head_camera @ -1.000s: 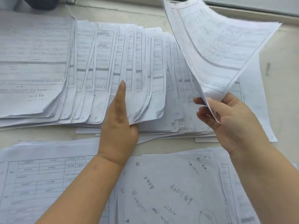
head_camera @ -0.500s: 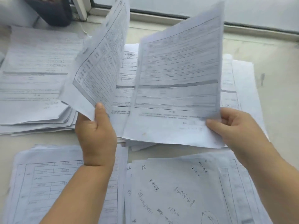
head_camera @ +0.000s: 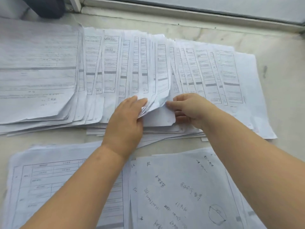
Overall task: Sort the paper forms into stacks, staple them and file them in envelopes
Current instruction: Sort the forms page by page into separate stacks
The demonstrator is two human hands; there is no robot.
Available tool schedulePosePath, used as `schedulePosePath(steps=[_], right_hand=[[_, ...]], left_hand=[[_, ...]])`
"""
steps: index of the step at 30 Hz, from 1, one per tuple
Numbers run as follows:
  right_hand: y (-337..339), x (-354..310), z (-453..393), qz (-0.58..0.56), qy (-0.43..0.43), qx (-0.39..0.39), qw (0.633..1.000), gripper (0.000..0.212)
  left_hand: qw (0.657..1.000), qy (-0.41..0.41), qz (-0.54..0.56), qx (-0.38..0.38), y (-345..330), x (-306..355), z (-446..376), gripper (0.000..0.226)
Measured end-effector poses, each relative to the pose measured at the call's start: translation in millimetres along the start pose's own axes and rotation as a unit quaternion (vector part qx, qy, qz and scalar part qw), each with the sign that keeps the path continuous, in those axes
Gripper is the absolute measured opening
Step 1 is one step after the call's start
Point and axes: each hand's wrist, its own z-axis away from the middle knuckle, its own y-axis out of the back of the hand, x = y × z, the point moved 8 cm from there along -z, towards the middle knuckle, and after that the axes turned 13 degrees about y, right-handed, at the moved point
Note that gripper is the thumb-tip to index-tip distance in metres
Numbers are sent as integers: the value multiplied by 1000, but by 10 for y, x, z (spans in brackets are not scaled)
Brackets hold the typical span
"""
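My left hand [head_camera: 127, 119] grips lifted corners of the fanned forms [head_camera: 148, 71] | right hand [head_camera: 189, 109] pinches the next sheet's edge — just beside | handwritten sheets [head_camera: 181, 192] nearer me, under my forearms

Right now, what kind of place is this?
Probably an office or clerical desk by a window. Fanned paper forms cover the pale tabletop, handwritten sheets lie nearer, and a window frame runs along the far edge.

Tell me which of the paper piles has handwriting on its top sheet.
The near right pile, under the right forearm: its top sheet carries handwritten notes and a drawn circle. The other piles show printed forms.
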Motion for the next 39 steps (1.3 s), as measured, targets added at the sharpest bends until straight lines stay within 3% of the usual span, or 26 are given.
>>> schedulePosePath(steps=[7,10,15,21,27,32,33,35,37,39], right_hand=[[11,-4,-19,42,19,77,996,33],[5,5,0,36,19,88,995,34],[-12,-17,45,21,13,95,995,32],[1,-30,108,-23,-6,124,992,27],[-25,-11,173,-63,1,117,991,6],[10,-40,321,-89,17,152,984,22],[70,-52,399,-86,32,184,979,23],[204,-73,632,-84,69,259,960,20],[253,-59,945,-96,100,307,942,18],[198,28,1287,-100,115,323,934,17]], left_hand=[[997,-26,-58,-33,71,22,-22,51],[997,-47,-53,-18,120,42,-27,41],[992,-79,-102,-14,56,30,-50,49],[981,-160,-74,77,147,96,0,22],[984,-150,-46,81,190,55,-21,25],[994,-100,-25,26,156,34,-66,28],[992,-117,-41,4,124,60,-41,29],[971,-152,-180,-44,-35,83,9,31],[938,-126,-304,-106,-145,32,-1,39],[920,-115,-348,-137,-132,74,-12,46]])
